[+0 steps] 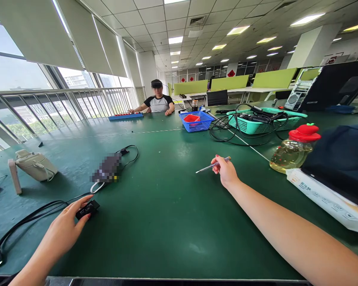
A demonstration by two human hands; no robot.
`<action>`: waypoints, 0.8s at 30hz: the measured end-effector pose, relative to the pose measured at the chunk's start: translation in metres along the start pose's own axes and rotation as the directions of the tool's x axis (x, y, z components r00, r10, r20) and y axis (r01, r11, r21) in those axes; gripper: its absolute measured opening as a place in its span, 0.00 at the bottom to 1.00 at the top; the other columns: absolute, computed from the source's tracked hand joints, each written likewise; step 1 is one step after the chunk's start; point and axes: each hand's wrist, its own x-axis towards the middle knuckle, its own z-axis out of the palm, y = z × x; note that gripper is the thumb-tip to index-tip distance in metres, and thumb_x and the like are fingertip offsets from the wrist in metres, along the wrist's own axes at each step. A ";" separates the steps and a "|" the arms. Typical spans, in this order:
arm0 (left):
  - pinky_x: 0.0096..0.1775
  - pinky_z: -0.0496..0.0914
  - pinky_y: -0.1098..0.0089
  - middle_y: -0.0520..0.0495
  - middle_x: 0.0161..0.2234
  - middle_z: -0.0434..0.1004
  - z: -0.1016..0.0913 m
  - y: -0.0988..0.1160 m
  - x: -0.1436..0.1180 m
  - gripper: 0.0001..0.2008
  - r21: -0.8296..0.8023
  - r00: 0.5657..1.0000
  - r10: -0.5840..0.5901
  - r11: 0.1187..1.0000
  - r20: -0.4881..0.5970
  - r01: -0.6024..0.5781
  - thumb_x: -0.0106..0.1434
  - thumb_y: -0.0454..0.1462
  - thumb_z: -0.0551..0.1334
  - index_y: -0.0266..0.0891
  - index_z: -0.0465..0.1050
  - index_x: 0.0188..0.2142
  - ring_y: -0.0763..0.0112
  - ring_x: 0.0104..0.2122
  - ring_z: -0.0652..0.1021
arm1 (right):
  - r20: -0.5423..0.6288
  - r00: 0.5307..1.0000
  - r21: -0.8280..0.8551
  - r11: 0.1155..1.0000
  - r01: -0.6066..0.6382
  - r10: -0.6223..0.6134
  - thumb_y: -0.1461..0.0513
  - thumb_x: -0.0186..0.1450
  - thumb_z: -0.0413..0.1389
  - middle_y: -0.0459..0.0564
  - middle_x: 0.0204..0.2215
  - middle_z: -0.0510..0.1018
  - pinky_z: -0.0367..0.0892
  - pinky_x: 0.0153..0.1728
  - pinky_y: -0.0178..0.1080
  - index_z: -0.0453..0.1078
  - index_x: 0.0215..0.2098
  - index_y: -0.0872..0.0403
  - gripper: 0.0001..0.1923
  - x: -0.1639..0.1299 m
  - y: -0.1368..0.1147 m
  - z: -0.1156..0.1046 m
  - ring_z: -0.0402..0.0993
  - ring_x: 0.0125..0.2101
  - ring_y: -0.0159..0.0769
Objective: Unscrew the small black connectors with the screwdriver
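My left hand [65, 225] is closed around a small black plug-like block [89, 209], gripping it by its sides low over the near left of the table. Black cables [30, 216] run by this hand; whether one joins the block I cannot tell. Farther right, my right hand [227, 172] pinches a slim screwdriver [205, 169], its thin metal shaft pointing left and its handle end showing above the fingers. Between the hands, toward the back, lies a blurred dark device [109, 167] with a white loop and a short black cable.
A beige bottle [37, 165] lies at left on the green table [173, 238]. Behind are a blue basket [197, 125] and a green basket [250, 126] of cables. A red-lidded jar [294, 153] and a white packet [325, 198] stand right. Another person [159, 104] sits opposite.
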 end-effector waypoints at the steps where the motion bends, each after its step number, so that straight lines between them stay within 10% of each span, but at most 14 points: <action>1: 0.49 0.73 0.49 0.39 0.47 0.79 -0.001 0.000 0.002 0.29 -0.006 1.000 -0.014 1.000 0.013 0.014 0.59 0.48 0.52 0.40 0.67 0.57 0.46 0.48 0.78 | -0.001 1.000 0.000 1.000 -0.001 0.001 0.49 0.54 0.63 0.42 0.11 0.63 0.55 0.14 0.30 0.69 0.18 0.54 0.19 0.000 -0.001 0.000 0.58 0.15 0.26; 14: 0.39 0.75 0.56 0.44 0.42 0.83 -0.012 0.022 0.007 0.29 0.068 0.978 -0.113 0.992 0.176 0.102 0.59 0.52 0.53 0.45 0.69 0.56 0.48 0.38 0.82 | 0.011 1.000 0.002 1.000 -0.010 0.010 0.48 0.55 0.62 0.42 0.10 0.62 0.56 0.14 0.31 0.69 0.18 0.54 0.20 0.000 -0.001 -0.001 0.57 0.14 0.26; 19: 0.45 0.73 0.58 0.45 0.46 0.81 -0.026 0.097 0.030 0.27 -0.040 0.987 0.112 0.993 0.114 -0.108 0.58 0.53 0.57 0.48 0.71 0.55 0.51 0.44 0.80 | -0.016 1.000 0.002 1.000 0.010 -0.010 0.48 0.55 0.63 0.42 0.11 0.62 0.56 0.14 0.31 0.69 0.18 0.54 0.20 0.000 -0.002 0.000 0.57 0.15 0.26; 24: 0.52 0.69 0.61 0.49 0.50 0.78 0.000 0.212 0.055 0.23 -0.274 0.835 0.483 0.867 0.263 -0.415 0.62 0.43 0.59 0.50 0.69 0.57 0.59 0.49 0.76 | -0.037 0.999 -0.014 1.000 0.009 -0.010 0.49 0.55 0.62 0.41 0.11 0.62 0.56 0.15 0.32 0.69 0.20 0.53 0.18 0.000 -0.003 -0.001 0.58 0.15 0.26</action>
